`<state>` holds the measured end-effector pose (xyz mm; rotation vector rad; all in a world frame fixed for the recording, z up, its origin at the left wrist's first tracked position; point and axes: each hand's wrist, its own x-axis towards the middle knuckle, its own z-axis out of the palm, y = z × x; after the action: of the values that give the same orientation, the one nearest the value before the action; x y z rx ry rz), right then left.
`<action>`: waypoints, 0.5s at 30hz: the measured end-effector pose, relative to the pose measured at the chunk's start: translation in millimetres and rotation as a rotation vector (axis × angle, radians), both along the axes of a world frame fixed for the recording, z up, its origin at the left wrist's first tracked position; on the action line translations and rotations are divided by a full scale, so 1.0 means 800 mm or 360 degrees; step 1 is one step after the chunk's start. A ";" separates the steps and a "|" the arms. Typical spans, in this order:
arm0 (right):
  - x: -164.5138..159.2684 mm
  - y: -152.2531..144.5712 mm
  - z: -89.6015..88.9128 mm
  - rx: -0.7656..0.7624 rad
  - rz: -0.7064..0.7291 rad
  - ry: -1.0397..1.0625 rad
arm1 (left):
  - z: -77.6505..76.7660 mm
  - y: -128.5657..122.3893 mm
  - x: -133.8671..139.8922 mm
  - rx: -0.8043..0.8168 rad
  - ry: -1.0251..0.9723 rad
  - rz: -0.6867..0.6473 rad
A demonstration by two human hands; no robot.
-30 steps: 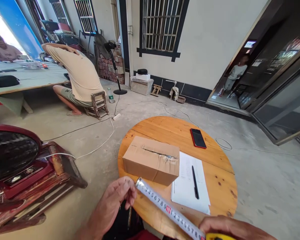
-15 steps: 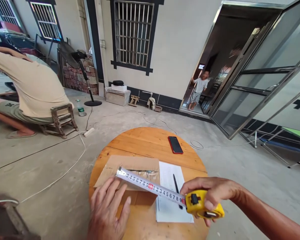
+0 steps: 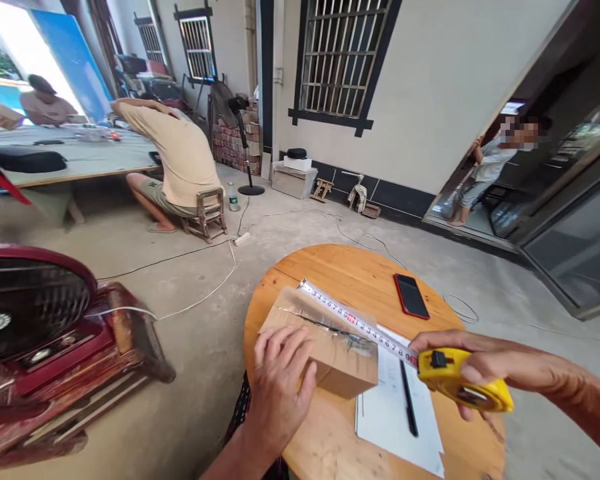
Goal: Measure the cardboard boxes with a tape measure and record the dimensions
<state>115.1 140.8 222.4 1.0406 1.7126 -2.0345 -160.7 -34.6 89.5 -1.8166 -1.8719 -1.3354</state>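
A cardboard box (image 3: 325, 360) with clear tape across its top sits on the round wooden table (image 3: 325, 260). My left hand (image 3: 285, 380) rests on the box's near left part, fingers stretched over the top and thumb apart. My right hand (image 3: 475, 367) grips a yellow tape measure (image 3: 447, 377), thumb on its case. The pulled-out blade (image 3: 350, 319) slants along the far side of the box top, its metal end by the far left corner. White paper sheets (image 3: 380, 427) lie beside the box, with a black pen (image 3: 409, 400) on them.
A phone with a red edge (image 3: 411, 295) lies on the table's far right. At left stands a dark red fan (image 3: 40, 320) on a wooden stool. A person (image 3: 185, 157) sits on a small chair, another (image 3: 490, 167) stands in the doorway. Cables (image 3: 205, 303) cross the floor.
My view has swung left. The blade has moved from across the box top to along its far side, and the box appears turned. Both hands keep their places by the box and tape measure.
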 end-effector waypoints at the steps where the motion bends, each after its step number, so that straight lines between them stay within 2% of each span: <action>1: -0.012 0.008 0.001 0.0002 0.0044 -0.0024 | -0.001 0.000 0.000 -0.0009 -0.0011 0.0007; 8: -0.078 0.050 -0.008 0.0054 0.0339 -0.0040 | -0.007 -0.001 0.000 -0.0043 -0.0015 -0.0011; 15: -0.097 0.063 -0.010 0.0053 0.0454 -0.0089 | -0.009 -0.002 -0.001 -0.0071 -0.0039 -0.0001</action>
<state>37.4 191.5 214.3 0.8012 1.7578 -1.7884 -161.4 -36.0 82.5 -1.8306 -1.9288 -1.3323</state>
